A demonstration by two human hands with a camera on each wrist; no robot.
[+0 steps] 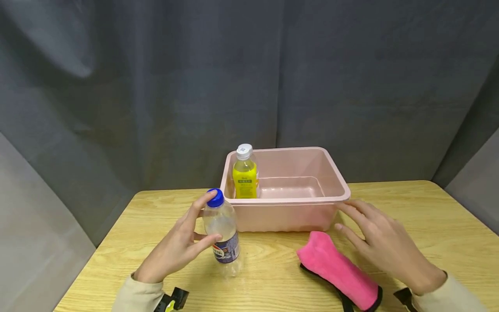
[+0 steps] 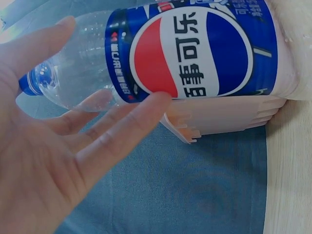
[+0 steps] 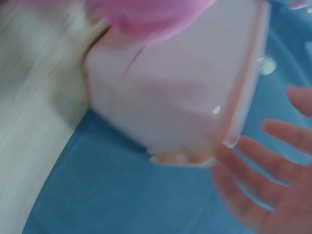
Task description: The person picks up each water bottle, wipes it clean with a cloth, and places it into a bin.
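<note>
A clear Pepsi bottle (image 1: 222, 225) with a blue cap and blue label stands upright on the table, left of the pink bin (image 1: 280, 216). My left hand (image 1: 175, 242) is spread at the bottle, one finger across the cap and the thumb near the label. In the left wrist view the fingers of that hand (image 2: 73, 141) look extended, with a gap between palm and bottle (image 2: 195, 48). My right hand (image 1: 382, 238) reaches to the bin's front right corner with fingers extended. The right wrist view is blurred, so contact with the bin (image 3: 170, 87) is unclear.
Inside the bin at the left stands a yellow-labelled bottle (image 1: 245, 177) with a white cap, another bottle partly hidden behind it. A fuzzy pink item (image 1: 339, 268) with black edging lies on the wooden table (image 1: 269, 281) before the bin. A dark curtain (image 1: 206, 86) hangs behind.
</note>
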